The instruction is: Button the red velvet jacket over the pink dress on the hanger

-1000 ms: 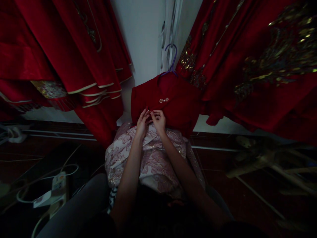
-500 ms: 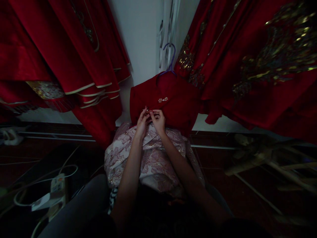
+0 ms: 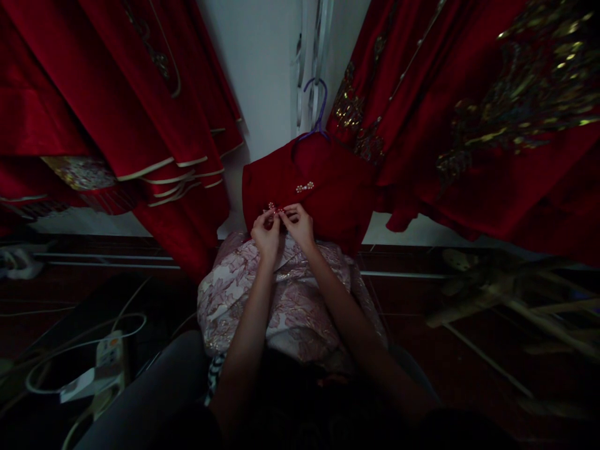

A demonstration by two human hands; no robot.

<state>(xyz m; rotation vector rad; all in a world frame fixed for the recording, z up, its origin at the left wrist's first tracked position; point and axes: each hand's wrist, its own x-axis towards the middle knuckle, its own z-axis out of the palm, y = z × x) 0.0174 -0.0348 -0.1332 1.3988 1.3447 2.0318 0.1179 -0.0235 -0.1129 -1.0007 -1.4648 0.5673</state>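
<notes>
In front of me a red garment (image 3: pixel 342 187) hangs on a purple hanger (image 3: pixel 321 112). A jewelled flower-shaped clasp (image 3: pixel 304 187) is fixed on its upper front. My left hand (image 3: pixel 266 232) and my right hand (image 3: pixel 299 225) meet low on the garment's left side, thumbs and fingertips pinched together. Between their tips is a small shiny red ornament (image 3: pixel 278 212), too small and dim to make out its kind. Just above my left fingers another jewelled flower (image 3: pixel 271 205) shows. Pale pink floral brocade (image 3: pixel 300 300) lies over my lap, beneath my forearms.
Red garments (image 3: pixel 94 87) hang at left, and more with gold sequins (image 3: pixel 539 81) hang at right. A power strip (image 3: pixel 110 356) with cables lies at lower left. Wooden legs of a stool-like frame (image 3: pixel 506 300) stand at right.
My left hand has turned, its fingers now curled inward and pointing toward the right fingertips. Both hands still pinch at the same spot. The view has shifted slightly.
</notes>
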